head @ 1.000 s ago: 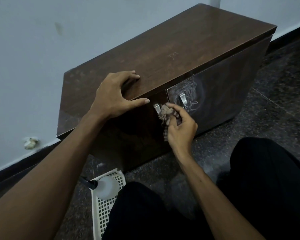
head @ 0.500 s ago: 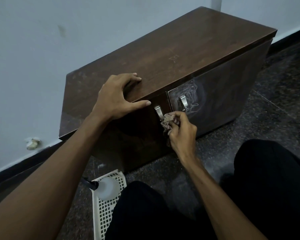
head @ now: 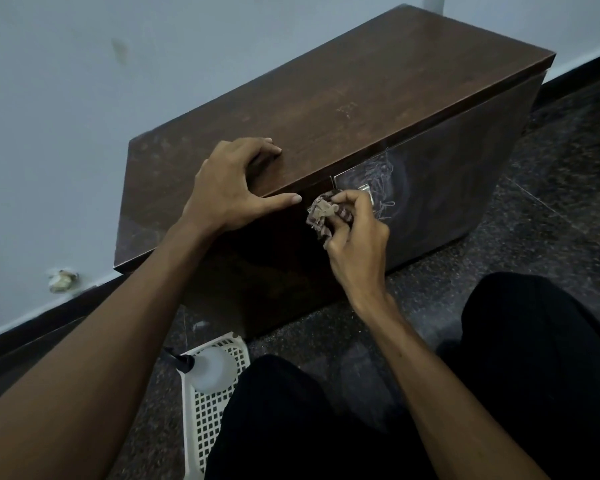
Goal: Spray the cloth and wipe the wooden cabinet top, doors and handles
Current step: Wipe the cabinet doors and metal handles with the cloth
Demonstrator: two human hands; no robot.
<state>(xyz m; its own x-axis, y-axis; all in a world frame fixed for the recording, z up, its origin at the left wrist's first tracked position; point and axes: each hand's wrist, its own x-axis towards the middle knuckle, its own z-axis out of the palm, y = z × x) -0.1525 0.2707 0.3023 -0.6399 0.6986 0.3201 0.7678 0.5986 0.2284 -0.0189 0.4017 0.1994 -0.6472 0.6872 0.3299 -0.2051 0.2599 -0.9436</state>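
Observation:
A dark wooden cabinet (head: 343, 98) stands against the wall, its two doors facing me. My left hand (head: 232, 188) rests on the front edge of the top, fingers spread on the wood and thumb along the edge. My right hand (head: 354, 233) grips a bunched brown-and-beige cloth (head: 323, 213) and presses it against the door fronts where the doors meet. The cloth and hand cover the left door's handle. A corner of the right door's metal handle (head: 368, 192) shows behind my fingers. Pale scribble marks (head: 381, 174) lie on the right door.
A white lattice basket (head: 208, 410) lies on the dark speckled floor by my left knee, with a translucent spray bottle (head: 212, 370) in it. My black-trousered legs fill the bottom of the view. A pale lump (head: 61, 279) sits at the wall's base, left of the cabinet.
My right hand has moved the cloth up from below the left handle to cover it, shifting a little rightward. My left hand has stayed on the cabinet's top edge.

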